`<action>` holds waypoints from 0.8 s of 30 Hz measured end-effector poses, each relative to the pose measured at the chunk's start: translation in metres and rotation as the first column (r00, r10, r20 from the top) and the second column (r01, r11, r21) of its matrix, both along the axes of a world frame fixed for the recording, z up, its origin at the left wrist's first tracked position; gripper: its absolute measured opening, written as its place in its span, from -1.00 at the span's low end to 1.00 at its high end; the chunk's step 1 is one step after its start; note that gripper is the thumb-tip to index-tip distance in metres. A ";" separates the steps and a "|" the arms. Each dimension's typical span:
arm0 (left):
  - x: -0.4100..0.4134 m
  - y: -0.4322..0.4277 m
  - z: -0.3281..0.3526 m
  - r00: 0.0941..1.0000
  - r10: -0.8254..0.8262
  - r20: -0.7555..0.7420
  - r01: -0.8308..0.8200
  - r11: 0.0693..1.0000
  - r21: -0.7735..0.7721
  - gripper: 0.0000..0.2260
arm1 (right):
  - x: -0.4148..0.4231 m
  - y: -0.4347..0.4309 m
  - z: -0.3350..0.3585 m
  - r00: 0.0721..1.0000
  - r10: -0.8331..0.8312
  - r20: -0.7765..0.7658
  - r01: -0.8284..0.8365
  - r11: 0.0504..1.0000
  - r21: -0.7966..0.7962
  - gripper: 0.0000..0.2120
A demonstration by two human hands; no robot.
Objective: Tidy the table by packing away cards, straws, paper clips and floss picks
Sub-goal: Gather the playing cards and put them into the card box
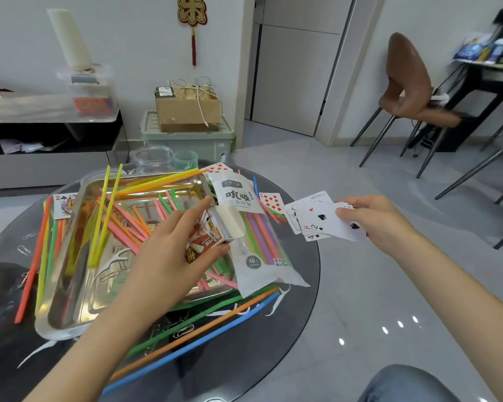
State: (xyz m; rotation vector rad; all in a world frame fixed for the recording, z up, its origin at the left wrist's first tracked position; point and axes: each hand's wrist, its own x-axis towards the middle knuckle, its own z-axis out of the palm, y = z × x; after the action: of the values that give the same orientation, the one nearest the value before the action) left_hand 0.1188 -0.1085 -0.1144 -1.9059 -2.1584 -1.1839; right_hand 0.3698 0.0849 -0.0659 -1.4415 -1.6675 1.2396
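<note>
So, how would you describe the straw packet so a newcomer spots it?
On the round dark glass table sits a steel tray. The straw packet lies across the tray's right edge. It is the only white printed pouch, its clear window showing straws packed together, unlike the loose straws scattered around.

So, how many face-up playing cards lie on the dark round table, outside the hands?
3 cards: one left of the metal tray, one behind the white straw packet, one right of it. More may hide under straws.

Your white plastic straw packet (238, 198) reads "40"; fanned white playing cards (317, 219) right of it show 8, 2, perhaps 4.
</note>
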 end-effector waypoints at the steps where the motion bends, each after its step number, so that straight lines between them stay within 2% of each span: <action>1: -0.003 -0.001 0.001 1.000 0.005 0.010 -0.005 1.000 -0.013 -0.32 | -0.009 -0.008 0.009 0.996 0.093 -0.013 -0.093 0.996 -0.015 -0.76; 4: -0.010 -0.003 0.002 1.000 -0.019 0.017 0.020 0.995 -0.097 -0.23 | -0.040 -0.035 0.032 0.933 0.357 0.039 -0.358 0.934 0.007 -0.80; 8: -0.020 -0.008 0.005 0.998 -0.022 -0.054 0.011 0.979 -0.204 -0.23 | -0.082 -0.060 0.048 0.824 0.547 0.146 -0.562 0.821 0.102 -0.82; 12: -0.023 -0.014 0.008 1.000 -0.012 0.002 0.012 0.971 -0.240 -0.41 | -0.117 -0.069 0.042 0.845 0.493 0.205 -0.533 0.807 0.255 -0.82; 16: -0.025 -0.014 0.012 0.993 0.055 0.106 -0.033 0.979 -0.201 -0.56 | -0.142 -0.082 0.033 0.885 0.425 0.188 -0.465 0.812 0.352 -0.83; 20: -0.031 -0.011 0.013 0.964 0.088 0.251 -0.028 0.972 -0.232 -0.53 | -0.152 -0.096 0.034 0.811 0.531 0.248 -0.585 0.727 0.360 -0.75; 24: -0.034 -0.015 0.015 0.961 0.093 0.259 -0.014 0.957 -0.291 -0.46 | -0.152 -0.097 0.040 0.720 0.593 0.361 -0.691 0.658 0.298 -0.69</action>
State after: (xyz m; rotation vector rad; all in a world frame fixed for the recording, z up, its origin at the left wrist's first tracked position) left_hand 0.0845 -0.1237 -0.0992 -1.8602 -2.6390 -1.2454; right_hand 0.2182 -0.0122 -0.0255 -0.7432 -2.5742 0.9584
